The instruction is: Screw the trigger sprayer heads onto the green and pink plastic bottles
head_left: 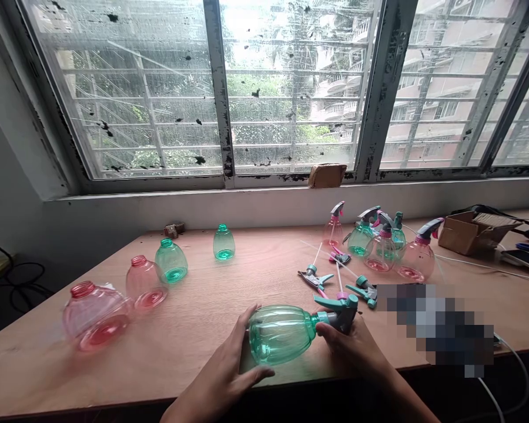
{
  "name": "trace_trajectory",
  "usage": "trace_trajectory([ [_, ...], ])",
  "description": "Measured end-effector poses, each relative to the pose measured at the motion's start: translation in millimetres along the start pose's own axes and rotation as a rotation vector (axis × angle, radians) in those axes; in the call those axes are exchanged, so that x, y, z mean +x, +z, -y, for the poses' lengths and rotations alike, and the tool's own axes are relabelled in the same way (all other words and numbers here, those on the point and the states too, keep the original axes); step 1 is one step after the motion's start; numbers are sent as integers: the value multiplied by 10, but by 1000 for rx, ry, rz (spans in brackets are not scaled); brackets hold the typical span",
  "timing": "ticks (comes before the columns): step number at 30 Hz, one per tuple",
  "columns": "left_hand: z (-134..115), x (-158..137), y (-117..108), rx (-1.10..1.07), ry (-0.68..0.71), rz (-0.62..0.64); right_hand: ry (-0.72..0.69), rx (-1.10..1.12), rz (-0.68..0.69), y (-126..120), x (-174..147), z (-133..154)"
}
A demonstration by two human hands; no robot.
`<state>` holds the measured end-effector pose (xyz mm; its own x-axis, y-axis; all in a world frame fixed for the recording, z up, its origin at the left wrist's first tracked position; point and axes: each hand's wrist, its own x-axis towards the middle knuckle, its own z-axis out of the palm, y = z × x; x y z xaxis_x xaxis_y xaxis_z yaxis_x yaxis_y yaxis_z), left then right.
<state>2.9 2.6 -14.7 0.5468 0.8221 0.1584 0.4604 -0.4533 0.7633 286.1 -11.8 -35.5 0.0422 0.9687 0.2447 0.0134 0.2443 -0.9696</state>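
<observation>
A green spray bottle (pixel 282 335) is held on its side over the table's front edge, its grey and teal sprayer head (pixel 341 314) pointing right. My left hand (pixel 229 358) is closed round the base end, thumb below and fingers partly hidden behind it. Gripping the neck and sprayer head is my right hand (pixel 355 341); some of its fingers are out of sight. Just beyond lie loose sprayer heads with thin tubes: a grey-teal one (pixel 315 279), another teal one (pixel 364 291) and a pink-grey one (pixel 340 258).
Uncapped bottles stand at the left: pink (pixel 97 317), pink (pixel 145 283), green (pixel 171 261) and green (pixel 224 242). Several bottles with sprayers, including a pink one (pixel 417 258), stand back right near a cardboard box (pixel 474 232). A blurred patch covers the right front. Windows line the back.
</observation>
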Motion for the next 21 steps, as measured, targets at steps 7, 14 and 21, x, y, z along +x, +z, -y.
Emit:
trace_trajectory([
  [7,-33,-37,-58,-44,-10,22,14,10,-7,8,-4,-15],
  [14,-25,-28,-38,-31,-12,24,18,21,-13,2,-2,-8],
  [21,-50,-39,-67,7,3,49,9,39,-4,-3,7,-34],
])
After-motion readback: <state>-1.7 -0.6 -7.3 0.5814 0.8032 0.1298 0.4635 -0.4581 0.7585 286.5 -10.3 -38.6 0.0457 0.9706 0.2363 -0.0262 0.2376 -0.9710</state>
